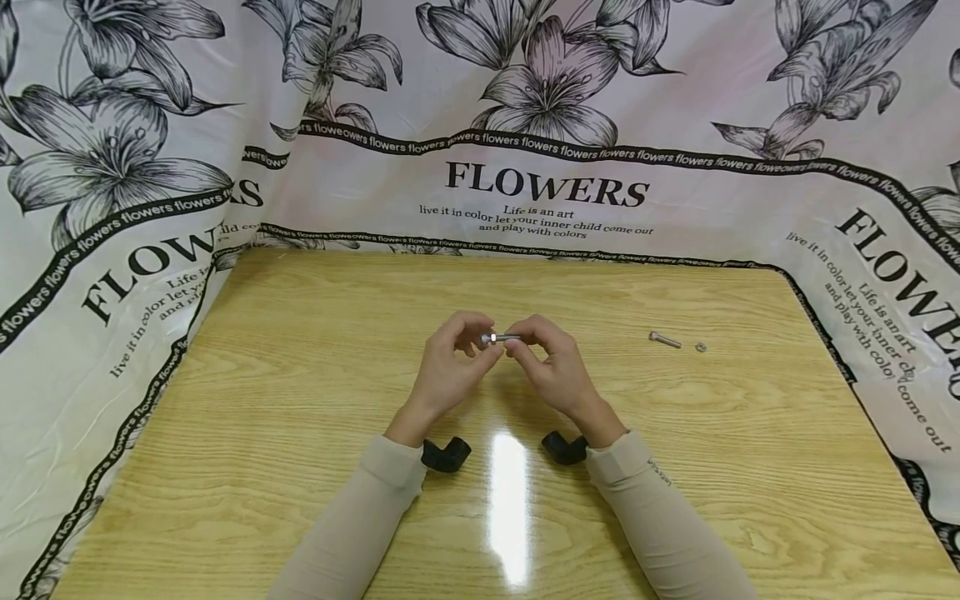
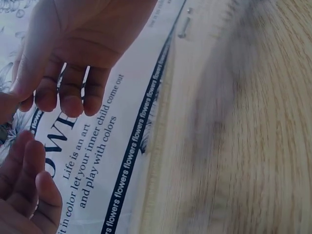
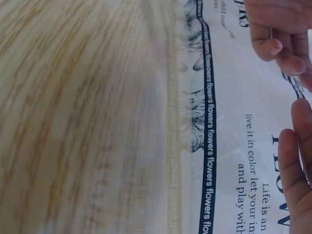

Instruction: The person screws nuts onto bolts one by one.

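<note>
In the head view, a metal bolt (image 1: 507, 337) is held level between the two hands, with what looks like a nut (image 1: 493, 338) on it close to the bolt head. My left hand (image 1: 450, 367) pinches the head end with thumb and fingers. The threaded end is pinched by my right hand (image 1: 553, 367). In the left wrist view, the right hand (image 2: 83, 44) shows above and part of the left hand (image 2: 29, 190) below. The right wrist view catches the right hand (image 3: 297, 180) at its edge; the bolt is mostly out of sight there.
To the right on the wooden table (image 1: 300, 350) lie a second bolt (image 1: 665, 339) and a loose nut (image 1: 701, 347). Black wrist-worn pieces (image 1: 446, 455) sit by both cuffs. A flower-printed cloth (image 1: 547, 192) stands along the back and sides.
</note>
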A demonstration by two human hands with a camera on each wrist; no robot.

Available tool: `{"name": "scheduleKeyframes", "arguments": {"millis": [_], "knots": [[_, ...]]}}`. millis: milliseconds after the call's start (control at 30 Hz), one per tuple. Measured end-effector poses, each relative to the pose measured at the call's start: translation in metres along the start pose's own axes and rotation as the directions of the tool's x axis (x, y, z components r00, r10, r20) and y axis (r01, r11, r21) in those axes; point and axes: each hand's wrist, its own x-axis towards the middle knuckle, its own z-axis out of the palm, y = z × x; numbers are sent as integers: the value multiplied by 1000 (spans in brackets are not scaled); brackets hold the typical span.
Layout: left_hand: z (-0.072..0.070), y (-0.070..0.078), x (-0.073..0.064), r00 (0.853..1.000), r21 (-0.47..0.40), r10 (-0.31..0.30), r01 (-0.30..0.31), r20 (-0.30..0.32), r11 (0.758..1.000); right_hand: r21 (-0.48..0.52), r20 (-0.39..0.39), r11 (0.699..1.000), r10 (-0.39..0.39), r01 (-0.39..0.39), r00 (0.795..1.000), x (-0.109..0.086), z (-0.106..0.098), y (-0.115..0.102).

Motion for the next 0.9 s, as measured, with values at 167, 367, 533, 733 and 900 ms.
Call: {"name": "scheduleKeyframes", "arguments": {"millis": [167,367,533,733,900], "knots": [[4,-24,0,998,5,64,-64,7,998,2,-7,1000,5,-5,1000,0,0,0],[5,-33,-2,1000,32,-23,23,0,999,4,1,1000,3,-3,1000,0,0,-1],[4,-34,-2,998,62,-68,67,1,996,4,7,1000,2,-2,1000,0,1,-2],[3,-30,0,999,27,-39,39,-1,999,-3,0,1000,5,-5,1000,0,0,-2],[1,-7,0,999,-1,50,-50,-3,999,5,-3,1000,-6,6,1000,0,1,-2]]}}
